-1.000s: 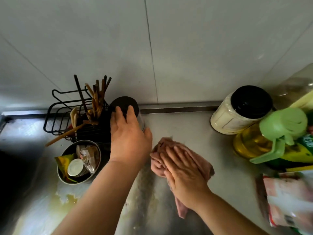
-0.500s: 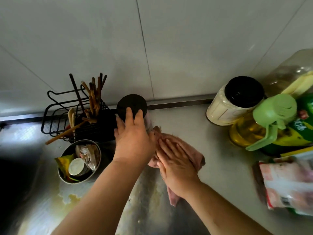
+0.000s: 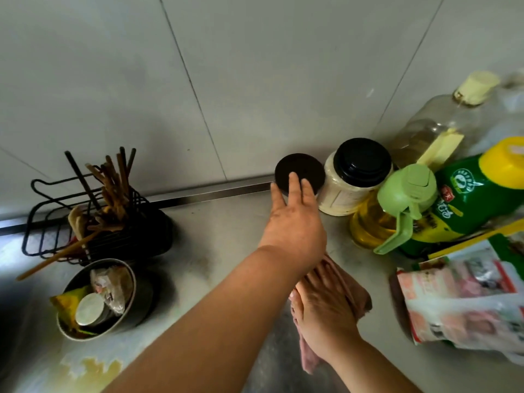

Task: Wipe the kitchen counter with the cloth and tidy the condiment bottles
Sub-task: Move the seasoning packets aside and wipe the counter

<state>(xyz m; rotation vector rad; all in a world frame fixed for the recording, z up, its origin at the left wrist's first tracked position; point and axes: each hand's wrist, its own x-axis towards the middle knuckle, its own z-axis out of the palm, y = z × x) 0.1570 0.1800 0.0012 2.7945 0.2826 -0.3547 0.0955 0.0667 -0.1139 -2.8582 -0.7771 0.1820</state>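
My left hand [image 3: 295, 222] reaches to the back wall and grips a small jar with a flat black lid [image 3: 307, 167], fingers over its near rim. The jar stands right beside a white jar with a black cap [image 3: 340, 199]. A pink cloth [image 3: 353, 292] lies on the steel counter [image 3: 215, 239], and my right hand [image 3: 326, 313] presses flat on it, partly under my left forearm. At the right stand an oil dispenser with a green spout lid [image 3: 405, 191], a green bottle with a yellow cap [image 3: 479, 194] and a clear bottle [image 3: 428, 134].
A black wire rack with chopsticks [image 3: 119, 222] stands at the back left. In front of it is a metal bowl [image 3: 139, 304] holding scraps. A yellowish stain [image 3: 93, 370] marks the near-left counter. Plastic packets [image 3: 465, 304] lie at the right edge.
My left hand has carried the black-lidded jar from beside the chopstick rack rightward to the white jar. My right hand and the cloth have slid right and nearer to me.
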